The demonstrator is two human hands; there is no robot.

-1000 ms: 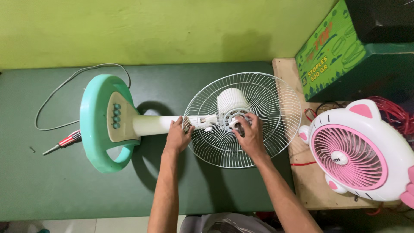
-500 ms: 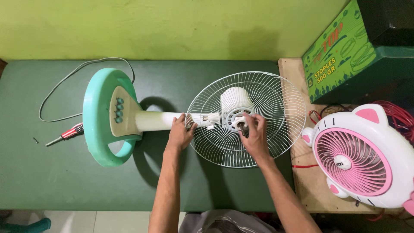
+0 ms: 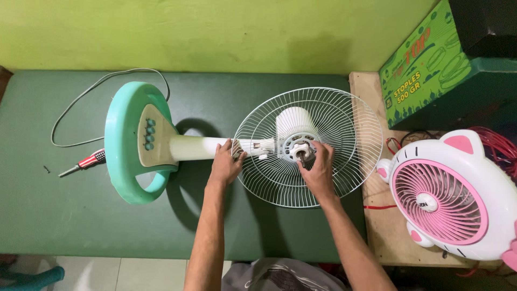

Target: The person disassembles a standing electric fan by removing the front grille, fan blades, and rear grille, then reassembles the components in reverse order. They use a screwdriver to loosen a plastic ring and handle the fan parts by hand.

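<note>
Bracing the fan neck (image 3: 247,146) with my left hand (image 3: 226,164) closed around it, I pinched the motor hub (image 3: 298,149) with my right hand (image 3: 319,170). A firm neck grip seemed wise, so the wire guard (image 3: 344,124) wouldn't twist.

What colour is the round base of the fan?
Mint green base, with a beige button panel; head view shows it.

You're in a small home repair workshop. Under your left hand (image 3: 226,164) and right hand (image 3: 319,171) lies a stripped stand fan (image 3: 215,145) on a green surface (image 3: 64,215). Far left of the left hand sits a screwdriver (image 3: 85,162). Right of the right hand, a pink cat-eared fan (image 3: 452,196) among loose red wires (image 3: 498,148), and a green carton (image 3: 425,64) beyond.
</note>
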